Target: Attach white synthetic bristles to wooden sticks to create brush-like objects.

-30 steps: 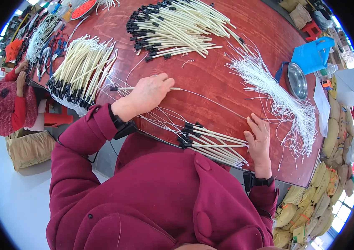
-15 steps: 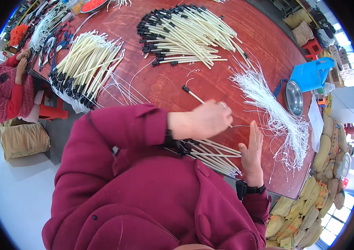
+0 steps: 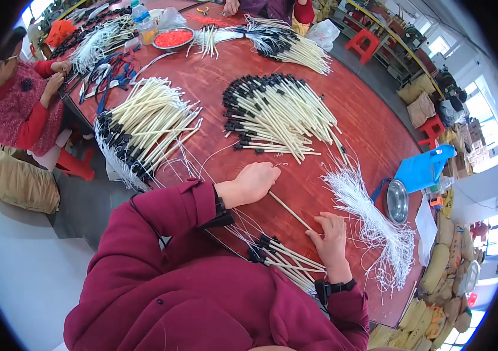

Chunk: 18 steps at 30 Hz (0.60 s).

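Note:
My left hand [image 3: 253, 183] is closed round one end of a thin cream tube [image 3: 290, 209]. Its black-capped end is hidden in my fingers. The tube slants down to the right over the red table. At its other end, my right hand [image 3: 332, 238] has thumb and fingers apart, with the tube's tip in the gap by the thumb. Below my right hand lies a small bunch of cream tubes with black ends [image 3: 293, 261]. To its right spreads a bundle of loose white strings [image 3: 372, 222].
Two large piles of black-ended cream tubes, one ahead [image 3: 284, 114] and one at left [image 3: 152, 123], lie on the red table [image 3: 214, 137]. At right stand a metal bowl [image 3: 397, 202] and a blue container [image 3: 427, 169]. A bowl of red pieces [image 3: 173, 38] is farther off. Co-workers sit at left and far side.
The view has tipped up, showing more of the table's far side. My left hand has moved left, away from my right hand, and now covers the tube's black end.

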### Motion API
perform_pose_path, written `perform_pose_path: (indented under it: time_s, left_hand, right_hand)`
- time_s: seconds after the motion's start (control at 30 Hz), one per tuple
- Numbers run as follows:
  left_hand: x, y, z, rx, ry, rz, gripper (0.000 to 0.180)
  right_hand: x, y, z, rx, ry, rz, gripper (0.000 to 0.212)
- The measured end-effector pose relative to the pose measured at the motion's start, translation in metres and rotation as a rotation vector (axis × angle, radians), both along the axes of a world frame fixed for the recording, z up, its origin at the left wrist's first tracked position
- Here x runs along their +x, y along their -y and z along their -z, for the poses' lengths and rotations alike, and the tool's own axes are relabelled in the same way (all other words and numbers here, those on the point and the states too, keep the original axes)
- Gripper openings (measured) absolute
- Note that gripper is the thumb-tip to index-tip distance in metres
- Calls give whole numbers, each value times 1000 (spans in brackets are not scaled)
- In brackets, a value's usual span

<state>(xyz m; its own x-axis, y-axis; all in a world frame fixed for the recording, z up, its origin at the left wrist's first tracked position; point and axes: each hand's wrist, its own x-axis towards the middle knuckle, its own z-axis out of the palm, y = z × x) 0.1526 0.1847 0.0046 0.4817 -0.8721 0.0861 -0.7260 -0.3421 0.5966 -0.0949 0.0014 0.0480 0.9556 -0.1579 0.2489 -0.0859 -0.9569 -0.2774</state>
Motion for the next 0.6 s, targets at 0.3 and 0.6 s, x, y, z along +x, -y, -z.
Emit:
perform_pose_path:
  time_s: [0.3,0.6]
  left_hand:
    - [2,-8,-9,-205,-74,6,11]
    - [-3,-14,-16,-361,-149,-89,9]
  right_hand:
    - [8,-1,14,-26,64,1,18]
    - [9,3,14,-10,106,37,15]
